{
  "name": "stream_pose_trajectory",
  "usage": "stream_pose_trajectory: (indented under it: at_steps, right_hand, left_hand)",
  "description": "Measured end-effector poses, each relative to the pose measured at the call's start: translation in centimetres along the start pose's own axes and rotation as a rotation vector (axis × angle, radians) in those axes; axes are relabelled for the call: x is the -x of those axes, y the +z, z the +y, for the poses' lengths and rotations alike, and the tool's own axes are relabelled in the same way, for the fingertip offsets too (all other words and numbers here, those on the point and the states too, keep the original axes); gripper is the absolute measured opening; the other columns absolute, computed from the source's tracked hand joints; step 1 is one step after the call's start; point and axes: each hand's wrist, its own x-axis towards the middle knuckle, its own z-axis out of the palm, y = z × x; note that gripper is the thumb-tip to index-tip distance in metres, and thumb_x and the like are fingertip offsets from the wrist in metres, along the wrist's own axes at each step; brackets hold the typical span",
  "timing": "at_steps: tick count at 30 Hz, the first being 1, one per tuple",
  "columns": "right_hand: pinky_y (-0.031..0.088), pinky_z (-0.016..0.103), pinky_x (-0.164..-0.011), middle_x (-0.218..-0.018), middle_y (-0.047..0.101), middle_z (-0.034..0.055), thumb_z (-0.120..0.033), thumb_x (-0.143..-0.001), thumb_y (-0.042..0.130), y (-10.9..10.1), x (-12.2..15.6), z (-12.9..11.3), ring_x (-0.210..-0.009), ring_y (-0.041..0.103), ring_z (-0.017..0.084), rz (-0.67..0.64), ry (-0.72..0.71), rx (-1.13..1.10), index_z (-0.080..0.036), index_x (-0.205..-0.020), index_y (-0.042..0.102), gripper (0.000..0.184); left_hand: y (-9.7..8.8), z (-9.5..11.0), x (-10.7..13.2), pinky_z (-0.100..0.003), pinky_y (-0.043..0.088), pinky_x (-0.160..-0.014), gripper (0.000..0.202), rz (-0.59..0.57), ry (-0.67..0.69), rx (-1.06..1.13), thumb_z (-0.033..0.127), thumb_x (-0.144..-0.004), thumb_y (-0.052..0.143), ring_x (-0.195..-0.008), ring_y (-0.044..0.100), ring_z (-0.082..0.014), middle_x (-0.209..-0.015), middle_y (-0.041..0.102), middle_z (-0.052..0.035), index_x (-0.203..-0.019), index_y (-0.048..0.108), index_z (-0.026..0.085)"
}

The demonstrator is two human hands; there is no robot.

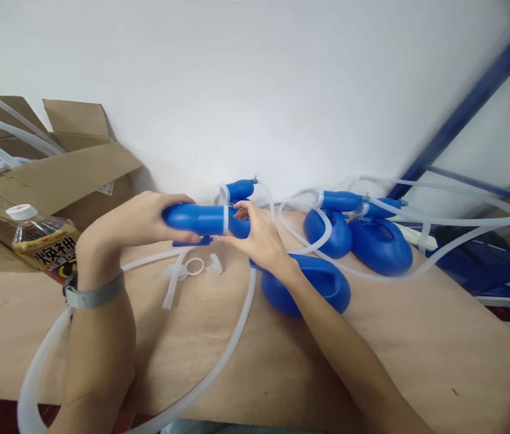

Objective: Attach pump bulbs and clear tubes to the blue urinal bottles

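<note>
My left hand is wrapped round the left end of a blue plastic neck piece held level above the wooden table. My right hand pinches the same piece at its translucent white collar, fingers closed. Below my right wrist sits a blue bowl-shaped container. A long translucent hose curves across the table under my arms. Small white rings and fittings lie just below the held piece.
Two more blue containers with hoses stand at the back by the white wall. An open cardboard box and a capped drink bottle sit at the left. A blue metal frame rises at the right.
</note>
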Motion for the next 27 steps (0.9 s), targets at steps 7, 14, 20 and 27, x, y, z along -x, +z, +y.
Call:
stream_pose_trajectory:
  at_steps: [7,14,20,27]
  right_hand:
    - [0.049,0.043,-0.104,-0.119,0.061,0.0085,-0.033,-0.1,0.07,-2.6,0.2,1.0,-0.114,0.057,0.025,-0.202,-0.407,-0.074,-0.021,-0.087,0.069,0.018]
    - [0.053,0.041,-0.091,-0.093,0.067,0.0059,-0.033,-0.098,0.072,-4.7,0.4,0.6,-0.1,0.055,0.025,-0.352,-0.457,-0.144,-0.02,-0.086,0.071,0.018]
    - [0.055,0.041,-0.097,-0.094,0.077,0.0035,-0.035,-0.098,0.071,-9.4,1.5,1.7,-0.102,0.071,0.024,-0.148,-0.26,-0.321,-0.023,-0.091,0.073,0.014]
    - [0.056,0.045,-0.098,-0.12,0.073,0.0087,-0.037,-0.091,0.08,-10.1,2.6,4.2,-0.111,0.07,0.027,-0.32,-0.161,-0.139,-0.022,-0.087,0.075,0.015]
  left_hand:
    - [0.6,0.6,-0.5,-0.028,0.05,-0.075,0.079,-0.126,0.076,0.042,0.076,-0.07,0.075,-0.084,0.069,-0.0233,-0.101,0.078,-0.0035,-0.126,0.073,0.022]
    - [0.7,0.7,-0.7,-0.027,0.053,-0.078,0.072,-0.22,0.143,0.085,0.07,-0.069,0.08,-0.093,0.071,-0.025,-0.113,0.078,-0.0044,-0.121,0.075,0.021]
    - [0.6,-1.9,-1.4,-0.029,0.056,-0.082,0.078,-0.194,-0.047,0.148,0.071,-0.067,0.08,-0.099,0.073,-0.0281,-0.112,0.079,-0.0053,-0.127,0.072,0.022]
    - [7.9,-0.4,-6.5,-0.032,0.051,-0.055,0.082,-0.633,-0.245,-0.007,0.074,-0.056,0.082,-0.067,0.071,-0.0279,-0.086,0.078,-0.012,-0.112,0.073,0.014]
